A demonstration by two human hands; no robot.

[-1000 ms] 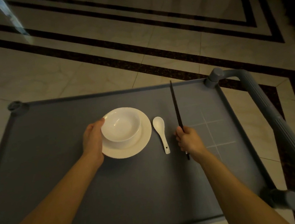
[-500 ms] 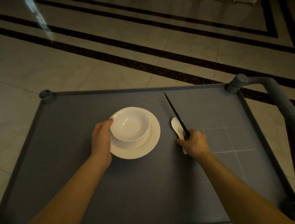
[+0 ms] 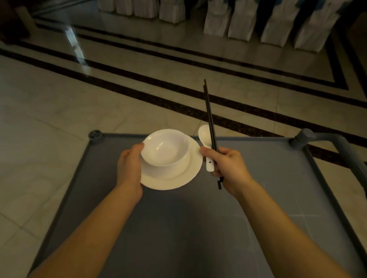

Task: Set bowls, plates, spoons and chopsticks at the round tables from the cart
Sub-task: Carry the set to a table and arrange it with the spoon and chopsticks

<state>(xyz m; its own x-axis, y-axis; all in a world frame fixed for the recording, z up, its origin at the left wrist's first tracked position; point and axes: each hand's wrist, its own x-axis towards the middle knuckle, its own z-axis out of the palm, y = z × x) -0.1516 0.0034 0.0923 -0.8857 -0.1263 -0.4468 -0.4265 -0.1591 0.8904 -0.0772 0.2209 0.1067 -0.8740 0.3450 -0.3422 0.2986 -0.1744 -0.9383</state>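
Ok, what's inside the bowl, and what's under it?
The bowl looks empty: only bare white glaze shows. Under it is the plate, gripped at its edge by the left hand. The plate's centre is covered by the bowl, and the fingers beneath the plate are hidden.

We are in a banquet hall or large restaurant dining room. The polished marble floor (image 3: 33, 111) gleams with reflections and carries long dark inlaid border bands (image 3: 230, 100). At the far side stand chairs in white covers (image 3: 278, 17), some with blue sashes. Near us is a grey service cart (image 3: 186, 237) with a tubular handle (image 3: 360, 168) on its right, and over it a white bowl (image 3: 164, 149), plate (image 3: 172, 179), spoon (image 3: 204, 135) and dark chopsticks (image 3: 209, 115): one place setting.
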